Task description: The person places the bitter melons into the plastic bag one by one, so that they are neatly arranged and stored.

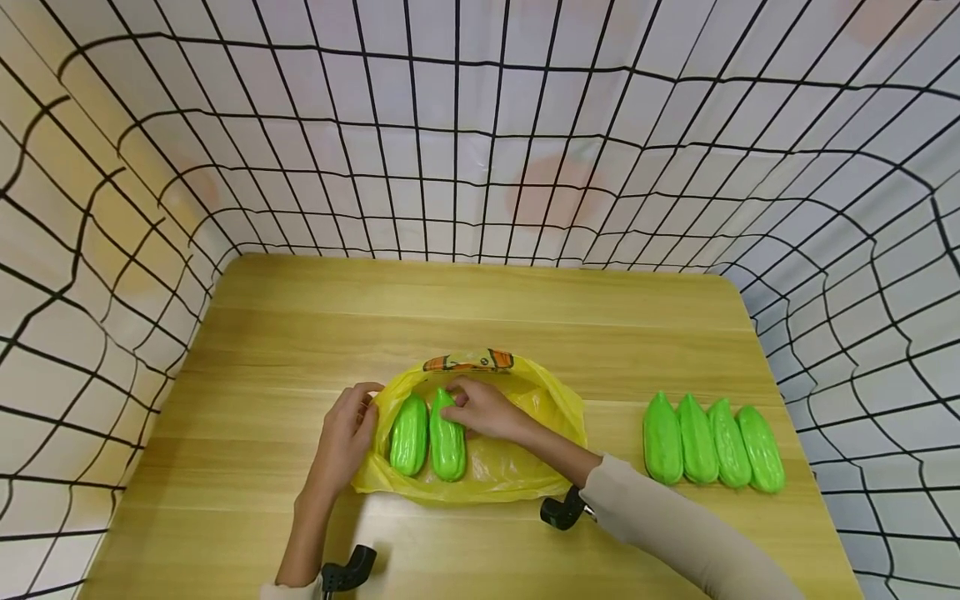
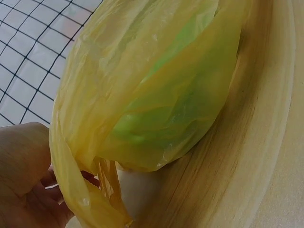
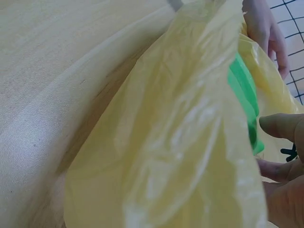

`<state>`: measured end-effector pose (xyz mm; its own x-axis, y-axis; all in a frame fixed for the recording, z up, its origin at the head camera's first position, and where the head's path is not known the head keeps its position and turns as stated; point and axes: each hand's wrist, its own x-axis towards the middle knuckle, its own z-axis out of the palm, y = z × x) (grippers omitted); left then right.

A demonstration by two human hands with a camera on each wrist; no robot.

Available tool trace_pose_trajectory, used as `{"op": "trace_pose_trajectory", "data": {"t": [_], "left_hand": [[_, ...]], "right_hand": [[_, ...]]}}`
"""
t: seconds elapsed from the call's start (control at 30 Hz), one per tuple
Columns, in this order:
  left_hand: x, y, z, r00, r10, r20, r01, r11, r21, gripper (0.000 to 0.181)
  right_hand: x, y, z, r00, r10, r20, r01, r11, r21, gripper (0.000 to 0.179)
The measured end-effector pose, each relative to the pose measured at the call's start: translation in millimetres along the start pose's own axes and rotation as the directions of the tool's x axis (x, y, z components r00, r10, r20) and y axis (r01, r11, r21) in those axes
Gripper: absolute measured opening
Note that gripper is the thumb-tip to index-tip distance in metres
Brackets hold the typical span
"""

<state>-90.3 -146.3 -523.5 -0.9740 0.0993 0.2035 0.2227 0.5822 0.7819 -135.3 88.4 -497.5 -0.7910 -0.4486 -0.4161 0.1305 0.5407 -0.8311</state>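
A yellow plastic bag lies on the table with its mouth spread wide. Inside, on its left side, two glossy green ridged gourds lie side by side, stems pointing away. My left hand holds the bag's left rim; in the left wrist view, its fingers are partly hidden behind the bunched yellow plastic. My right hand reaches into the bag, fingertips at the top of the right-hand gourd. The right wrist view has that hand's thumb and finger apart around the gourd's green tip.
On the right of the wooden table, several more green gourds lie in a row. Black wire mesh stands around the back and sides. Black camera mounts stick out by both wrists.
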Motion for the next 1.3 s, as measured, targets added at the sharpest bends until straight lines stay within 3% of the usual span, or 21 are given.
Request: {"op": "trace_pose_trajectory", "data": {"t": [0.23,0.4,0.57,0.77,1.03,1.3], "left_hand": [[-0.3,-0.1,0.9,1.0,-0.014,0.002,0.014,1.0,-0.005,0.025],[-1.3,-1.2,2.1,1.0,-0.03,0.006,0.03,0.999,-0.012,0.024],[-1.8,-1.8,1.7,0.999,-0.031,0.008,0.031,1.0,0.001,0.024],[-2.1,-0.4,1.4,0.999,-0.041,0.013,0.041,0.999,-0.014,0.024],[-4.2,-0.4,2.6,1.0,-0.024,-0.008,0.024,0.999,-0.022,0.025],[-5.0,-0.5,1.9,1.0,-0.03,-0.003,0.03,0.999,-0.02,0.026]], "right_hand": [[-9.5,-5.7,-9.6,0.999,-0.05,-0.006,0.048,0.98,-0.192,0.048],[-26.3,-16.0,-25.3,0.992,-0.124,0.026,0.127,0.956,-0.265,0.043],[-44.6,-29.6,-47.6,0.979,-0.201,0.018,0.198,0.94,-0.279,0.03],[-68.7,-35.2,-77.8,0.97,-0.237,-0.055,0.216,0.941,-0.259,0.027],[-103.5,-17.4,-120.0,0.961,-0.238,-0.142,0.194,0.943,-0.27,0.028],[-140.7,22.4,-166.8,0.959,-0.115,-0.259,0.045,0.964,-0.263,0.037]]}}
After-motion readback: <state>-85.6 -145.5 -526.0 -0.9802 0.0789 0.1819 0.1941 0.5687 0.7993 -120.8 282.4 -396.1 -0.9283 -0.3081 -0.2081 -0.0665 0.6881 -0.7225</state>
